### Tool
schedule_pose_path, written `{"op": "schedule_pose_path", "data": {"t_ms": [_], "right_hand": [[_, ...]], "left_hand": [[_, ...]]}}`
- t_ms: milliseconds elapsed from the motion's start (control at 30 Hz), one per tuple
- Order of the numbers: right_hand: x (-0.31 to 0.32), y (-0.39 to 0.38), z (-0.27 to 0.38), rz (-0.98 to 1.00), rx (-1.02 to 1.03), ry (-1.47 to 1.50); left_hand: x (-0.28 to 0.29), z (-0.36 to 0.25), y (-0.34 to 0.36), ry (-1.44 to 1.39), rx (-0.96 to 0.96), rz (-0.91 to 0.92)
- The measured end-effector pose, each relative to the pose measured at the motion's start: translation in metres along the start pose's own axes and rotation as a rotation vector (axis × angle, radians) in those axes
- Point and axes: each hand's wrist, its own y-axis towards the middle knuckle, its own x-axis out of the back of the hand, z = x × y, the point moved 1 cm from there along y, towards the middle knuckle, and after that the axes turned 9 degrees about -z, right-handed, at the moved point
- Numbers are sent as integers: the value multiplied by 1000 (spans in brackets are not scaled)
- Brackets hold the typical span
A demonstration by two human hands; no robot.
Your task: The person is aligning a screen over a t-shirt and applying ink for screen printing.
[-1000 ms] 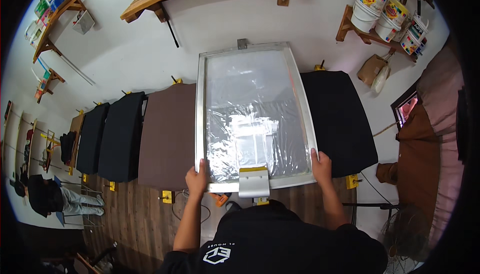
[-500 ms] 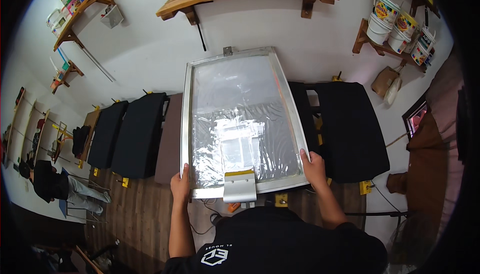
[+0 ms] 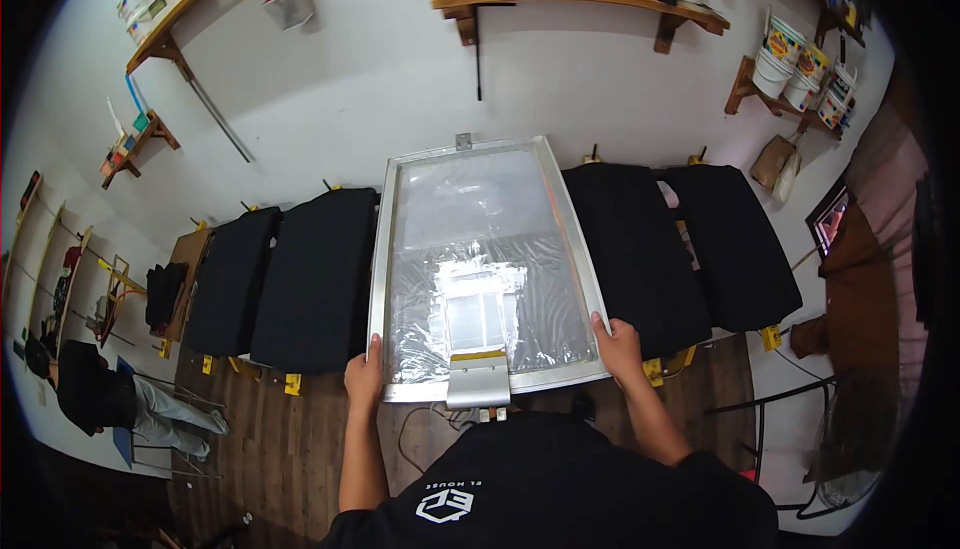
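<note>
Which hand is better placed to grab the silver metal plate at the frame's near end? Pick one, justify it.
Left hand, probably: in this view it sits closer to the silver metal plate, while the right hand is farther off. Both hands hold the frame, so either must let go.

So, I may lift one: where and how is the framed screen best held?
Probably by its long rails, toward the near end, from outside left and right: slim edges around a shiny sheet. The left hand and right hand grip there.
</note>
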Motion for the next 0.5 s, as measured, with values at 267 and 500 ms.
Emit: {"op": "schedule_pose_path", "data": {"t_ms": [267, 500], "right_hand": [[-9, 0, -20, -27, -19, -45], [-12, -6, -15, -71, -30, -56]], "left_hand": [[-23, 32, 27, 16, -59, 66], [-34, 37, 41, 27, -112, 77]]}}
